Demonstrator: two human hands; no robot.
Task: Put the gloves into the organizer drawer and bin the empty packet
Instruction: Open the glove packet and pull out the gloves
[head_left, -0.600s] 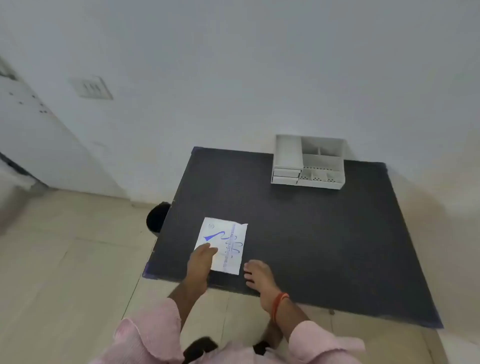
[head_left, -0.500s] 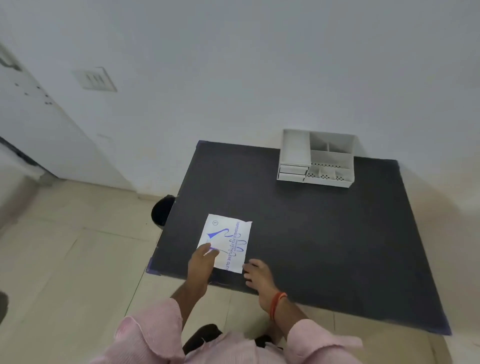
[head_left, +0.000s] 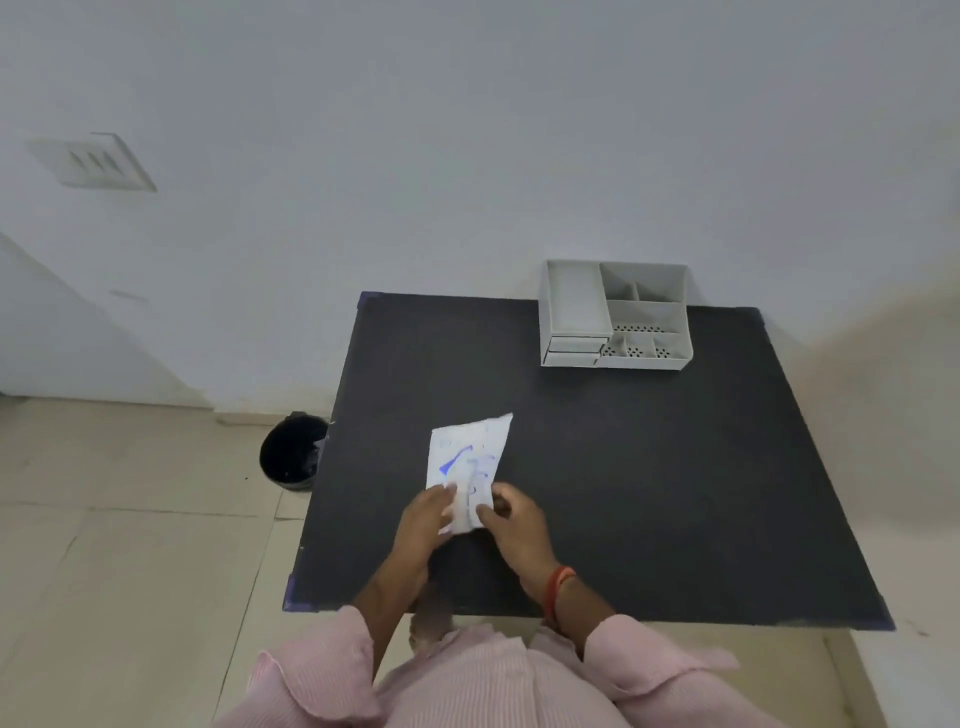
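A white glove packet (head_left: 467, 457) with blue print is lifted off the black table (head_left: 649, 467), bent lengthwise. My left hand (head_left: 423, 525) grips its near left corner and my right hand (head_left: 511, 519) pinches its near right corner. The gloves themselves are not visible. A grey organizer (head_left: 615, 317) with two small shut drawers at its front left stands at the table's far edge. A black bin (head_left: 292, 452) sits on the floor beside the table's left edge.
A white wall rises right behind the table and organizer. Beige floor tiles (head_left: 130, 545) stretch to the left. A switch plate (head_left: 93, 161) is mounted on the wall at upper left.
The packet lay flat on the table under my left fingers; now both hands hold its near end and it is raised and curled. My right hand moved from the table edge onto the packet.
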